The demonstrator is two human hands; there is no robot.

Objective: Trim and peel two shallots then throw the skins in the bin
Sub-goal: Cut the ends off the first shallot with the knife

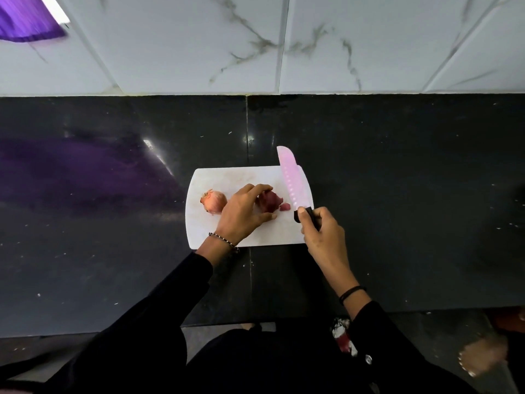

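Note:
A white cutting board (255, 233) lies on the black counter. On its left part sits a whole shallot (213, 201) in its orange-brown skin. To the right of it my left hand (243, 213) holds a second, reddish-purple shallot (269, 199) with curled fingers. A small cut-off piece (285, 206) lies just to the right of that shallot. My right hand (322, 232) grips the black handle of a knife (290, 177). Its pinkish blade points away from me over the board's right edge, beside the held shallot.
The black stone counter (397, 194) extends widely to both sides of the board. A white marble-tiled wall (255, 44) rises behind it. A purple cloth (25, 18) hangs at the top left. Another person's foot (483, 355) shows on the floor at the bottom right.

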